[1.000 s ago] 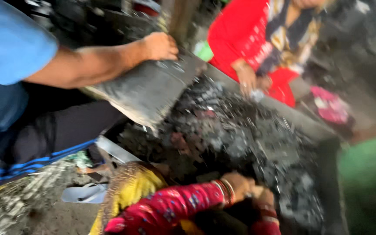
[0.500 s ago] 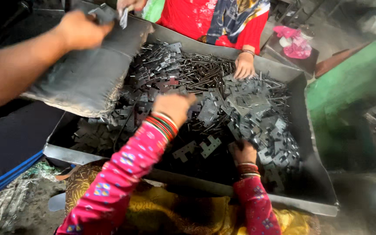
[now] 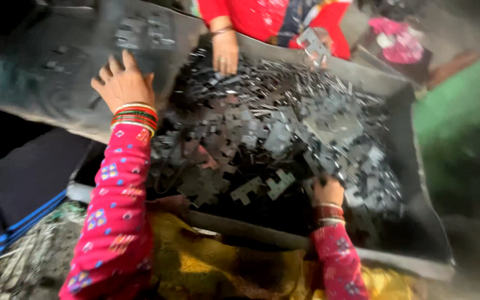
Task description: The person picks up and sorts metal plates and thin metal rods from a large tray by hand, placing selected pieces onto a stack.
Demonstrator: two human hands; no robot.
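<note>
A large grey metal tray (image 3: 401, 105) is heaped with several flat dark metal stampings (image 3: 268, 139), many of them cross-shaped. My left hand (image 3: 123, 83), in a red patterned sleeve with bangles, lies flat with fingers spread on a grey sack (image 3: 45, 83) that tilts over the tray's left end. My right hand (image 3: 326, 190) is dug into the stampings near the tray's front rim, its fingers hidden among the pieces.
Across the tray a person in red has one hand (image 3: 226, 51) on the pile and another hand (image 3: 316, 43) lifting a few stampings. Yellow cloth (image 3: 206, 261) covers my lap. A green surface (image 3: 462, 111) stands at the right, and metal scraps (image 3: 23, 266) litter the floor at the left.
My left hand has left the middle of the pile and moved up and left onto the sack. The bare arm that gripped the sack is out of view. My right hand has stayed in the pile.
</note>
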